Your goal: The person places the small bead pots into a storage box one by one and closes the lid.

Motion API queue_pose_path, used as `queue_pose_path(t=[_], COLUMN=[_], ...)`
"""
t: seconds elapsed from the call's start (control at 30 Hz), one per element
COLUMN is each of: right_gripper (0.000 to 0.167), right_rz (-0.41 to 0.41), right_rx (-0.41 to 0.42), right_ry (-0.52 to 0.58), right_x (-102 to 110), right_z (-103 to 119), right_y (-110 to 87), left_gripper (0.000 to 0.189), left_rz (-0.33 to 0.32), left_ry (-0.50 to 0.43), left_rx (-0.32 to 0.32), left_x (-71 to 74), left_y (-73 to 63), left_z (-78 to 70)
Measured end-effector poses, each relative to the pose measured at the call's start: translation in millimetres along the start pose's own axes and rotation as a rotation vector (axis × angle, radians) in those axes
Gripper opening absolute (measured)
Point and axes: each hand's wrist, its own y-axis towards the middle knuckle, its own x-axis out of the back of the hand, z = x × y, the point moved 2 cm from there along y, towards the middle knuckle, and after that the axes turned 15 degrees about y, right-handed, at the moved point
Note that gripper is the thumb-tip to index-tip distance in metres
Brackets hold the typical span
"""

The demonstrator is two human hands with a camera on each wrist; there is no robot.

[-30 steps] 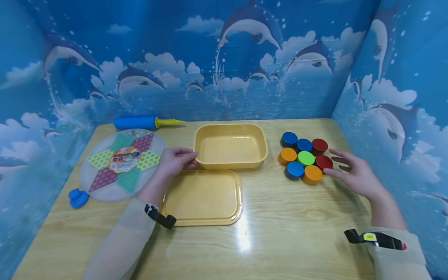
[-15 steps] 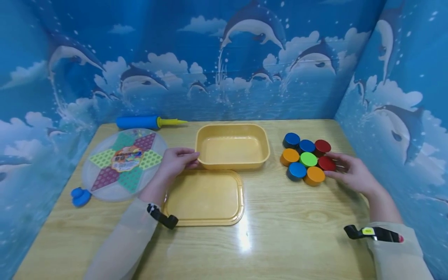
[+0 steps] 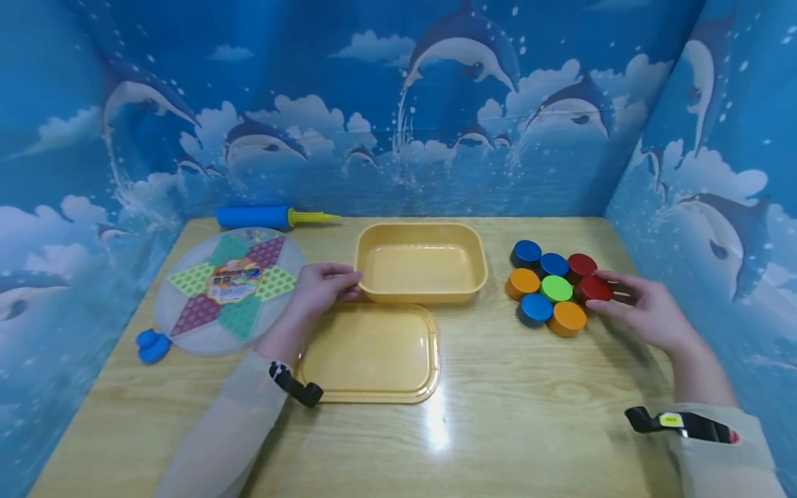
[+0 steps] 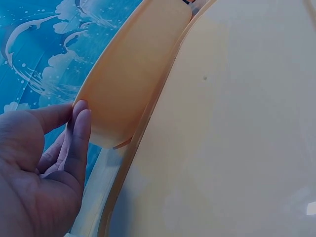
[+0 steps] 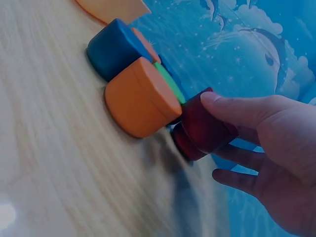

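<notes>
My left hand (image 3: 324,287) pinches the rim of a yellow plastic box (image 3: 423,287) at its near left corner. In the left wrist view, thumb and fingertips meet at the wall of that box (image 4: 128,84). Right in front of the box lies its flat yellow lid (image 3: 370,353). On the right, my right hand (image 3: 644,308) grips a small round dark red tub (image 3: 593,290) between thumb and fingers. From the right wrist, this red tub (image 5: 205,123) looks tilted and raised, with another red tub (image 5: 185,143) partly hidden behind it.
Beside the held tub stand several similar tubs, among them a green one (image 3: 556,289), an orange one (image 3: 568,318) and a blue one (image 3: 535,309). At left are a round Chinese checkers board (image 3: 233,283), a blue hand pump (image 3: 255,217) and a small blue object (image 3: 152,346).
My right hand has come in from the right, taken hold of the near red tub and raised it slightly. The left hand stays at the box rim. The head view has shifted a little.
</notes>
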Motion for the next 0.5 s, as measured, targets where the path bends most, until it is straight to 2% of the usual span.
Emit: queue_pose_path(t=[0.3,0.5], right_gripper=[0.062,0.062], right_rz=[-0.032,-0.008], right_rx=[0.108,0.162], right_ry=[0.028,0.044], right_x=[-1,-9], right_z=[27,49], right_y=[3.3,10.7], left_gripper=[0.034,0.033], left_rz=[0.024,0.025], left_ry=[-0.074,-0.063], left_rx=[-0.027,-0.025], left_x=[0.1,1.5], left_y=[0.3,2.2], left_z=[0.7,2.1])
